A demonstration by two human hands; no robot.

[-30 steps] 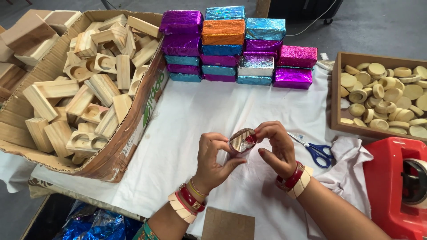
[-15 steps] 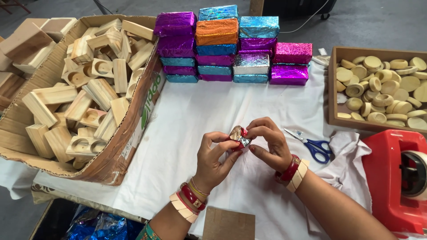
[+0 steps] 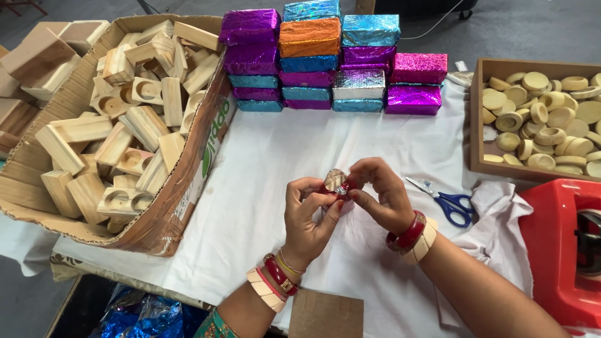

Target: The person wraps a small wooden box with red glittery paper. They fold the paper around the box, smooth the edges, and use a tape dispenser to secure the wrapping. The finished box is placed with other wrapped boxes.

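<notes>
Left hand (image 3: 311, 216): pinching the small foil-wrapped piece (image 3: 336, 182) above the white-covered worktop (image 3: 263, 163).
Right hand (image 3: 380, 194): gripping its other side, fingers hiding most of it.
Piece: seemingly round.
Red dispenser (image 3: 560, 250): cut off.

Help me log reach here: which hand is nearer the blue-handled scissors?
Right. The right hand sits just left of the scissors on the white cloth; the left hand is farther left, beyond the small red foil-wrapped piece both hold.

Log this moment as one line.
left hand: holds small foil-wrapped piece | right hand: pinches same piece | beside: blue-handled scissors | surface: white cloth
</notes>
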